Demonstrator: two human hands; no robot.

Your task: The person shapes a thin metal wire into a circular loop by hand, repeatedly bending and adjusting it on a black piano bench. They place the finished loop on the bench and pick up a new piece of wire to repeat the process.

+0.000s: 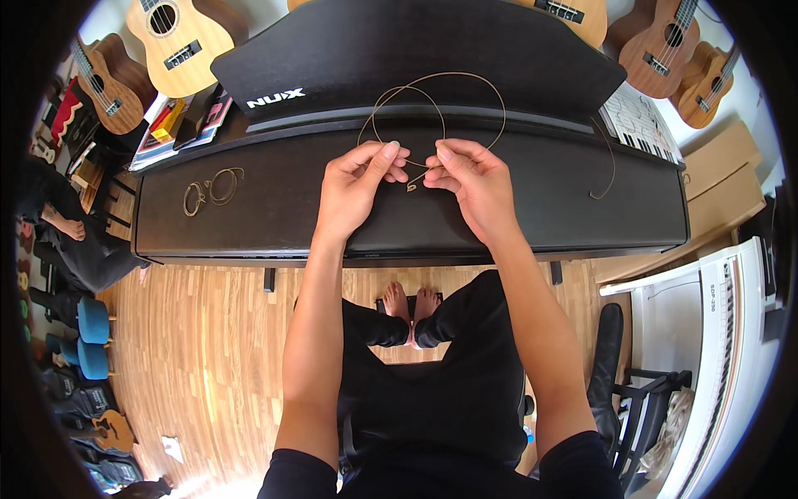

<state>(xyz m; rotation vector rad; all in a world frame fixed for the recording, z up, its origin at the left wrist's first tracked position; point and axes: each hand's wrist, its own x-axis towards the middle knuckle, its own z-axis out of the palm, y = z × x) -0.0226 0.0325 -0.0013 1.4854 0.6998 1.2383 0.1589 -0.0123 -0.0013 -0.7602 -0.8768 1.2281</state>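
Above the closed black piano lid (274, 208), a bronze-coloured guitar string (504, 108) rises in wide, overlapping loops. My left hand (357, 183) pinches it between thumb and fingertips. Close beside it, my right hand (475, 185) is closed on the same string, its thumb pressed to the index finger. Between the hands hangs a small curled end of the string, just over the lid. How the strands run inside my fingers is hidden. Left of my hands, two small coils of similar string (223, 188) lie on the lid.
A loose curved string (613, 162) lies at the lid's right. Books and a yellow box (169, 121) sit at its left end, printed sheets (640, 125) at its right. Ukuleles (179, 50) hang behind. Cardboard (723, 179) and a white piano (706, 333) stand right; a seated person (75, 229) is left.
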